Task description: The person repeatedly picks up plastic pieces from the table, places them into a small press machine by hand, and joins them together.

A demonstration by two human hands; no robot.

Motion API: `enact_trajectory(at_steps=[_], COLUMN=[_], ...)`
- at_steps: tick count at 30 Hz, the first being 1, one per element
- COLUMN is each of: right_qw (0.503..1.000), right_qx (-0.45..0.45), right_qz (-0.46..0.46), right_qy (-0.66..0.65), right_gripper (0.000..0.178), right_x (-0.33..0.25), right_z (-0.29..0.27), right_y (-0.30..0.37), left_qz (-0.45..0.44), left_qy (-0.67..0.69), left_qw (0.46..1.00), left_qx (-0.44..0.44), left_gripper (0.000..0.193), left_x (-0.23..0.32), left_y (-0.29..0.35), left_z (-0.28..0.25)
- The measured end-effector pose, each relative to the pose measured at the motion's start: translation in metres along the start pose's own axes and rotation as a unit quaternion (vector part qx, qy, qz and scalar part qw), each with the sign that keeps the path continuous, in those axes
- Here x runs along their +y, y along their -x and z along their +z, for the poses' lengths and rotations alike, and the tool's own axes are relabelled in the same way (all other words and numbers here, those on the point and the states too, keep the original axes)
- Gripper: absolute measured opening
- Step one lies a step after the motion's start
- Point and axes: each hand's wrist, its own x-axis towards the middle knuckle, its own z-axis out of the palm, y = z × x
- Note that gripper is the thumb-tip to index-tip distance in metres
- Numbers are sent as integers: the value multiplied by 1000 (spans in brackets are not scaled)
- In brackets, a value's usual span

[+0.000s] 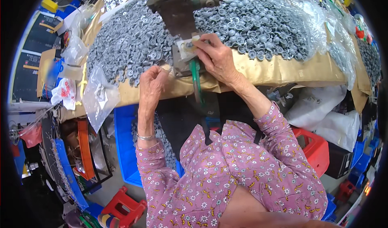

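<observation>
In the middle stands a dark metal bench press [176,18] with a light-coloured plate [185,49] at its base and a green curved handle [195,80] below. My right hand [218,60] reaches over that plate, thumb and fingers pinched together at its right side. Whatever they grip is too small to make out. My left hand [152,84] is closed at the table's near edge, left of the press. Its fingertips point towards the press base, and what they hold is hidden. Small grey round parts [129,42] lie heaped beside it.
Larger grey cup-shaped parts [258,22] are heaped right of the press. Brown paper [279,72] covers the table edge. Below sits a blue bin [123,147] with grey parts. A clear plastic bag [101,94] hangs at left; red stools [123,205] and white sacks [319,111] stand around.
</observation>
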Motion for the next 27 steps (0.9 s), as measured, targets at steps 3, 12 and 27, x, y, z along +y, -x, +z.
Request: enact_trajectory(at_steps=[3, 12, 27], right_qw=[1000, 1000, 1000], right_qx=[-8, -11, -17], right_qz=[2, -2, -3], right_qy=[-1, -5, 26], right_gripper=[18, 18, 20], right_x=[-1, 3, -2], right_z=[1, 5, 2], right_y=[-3, 1, 0], left_qz=[14, 46, 187], left_qy=[-111, -278, -245], left_qw=[993, 955, 946], left_qx=[24, 95, 102], left_gripper=[27, 31, 12], left_x=[-19, -31, -24], left_y=[0, 0, -7], left_z=[-14, -33, -15])
